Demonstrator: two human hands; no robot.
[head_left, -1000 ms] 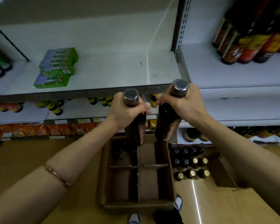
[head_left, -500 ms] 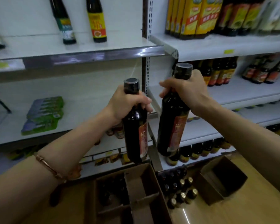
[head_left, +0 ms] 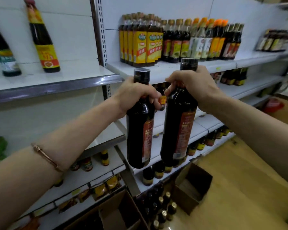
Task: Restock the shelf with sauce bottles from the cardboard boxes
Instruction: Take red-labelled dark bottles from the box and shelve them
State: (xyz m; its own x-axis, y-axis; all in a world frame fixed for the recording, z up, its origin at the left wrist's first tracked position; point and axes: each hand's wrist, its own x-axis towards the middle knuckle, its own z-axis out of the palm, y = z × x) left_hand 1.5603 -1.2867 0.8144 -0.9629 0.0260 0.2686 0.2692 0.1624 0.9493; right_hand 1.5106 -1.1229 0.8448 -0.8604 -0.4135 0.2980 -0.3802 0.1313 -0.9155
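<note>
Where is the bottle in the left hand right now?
In the head view, centre frame: the left hand grips the left bottle by its neck, held upright in the air beside the right hand's bottle, before the shelves.

The bottle (head_left: 140, 130) at centre frame is near-black glass with a glossy black cap and a red-orange label with pale lettering. The bottle (head_left: 178, 123) just right of it shows the same dark glass, black cap and red-orange label, white at its foot. At upper centre, the row of bottles (head_left: 143, 47) carries bright yellow labels with a green badge and red marks. Right of them, the orange-capped bottles (head_left: 211, 39) have white and orange labels. At upper left, a tall bottle (head_left: 43, 42) is dark brown with a yellow and red label. The shelf (head_left: 173, 70) is white with a silver edge. A bracelet (head_left: 45, 156) at lower left is rose gold. The floor (head_left: 248, 188) at lower right is pale yellow wood. The box (head_left: 194, 185) is brown cardboard.
</note>
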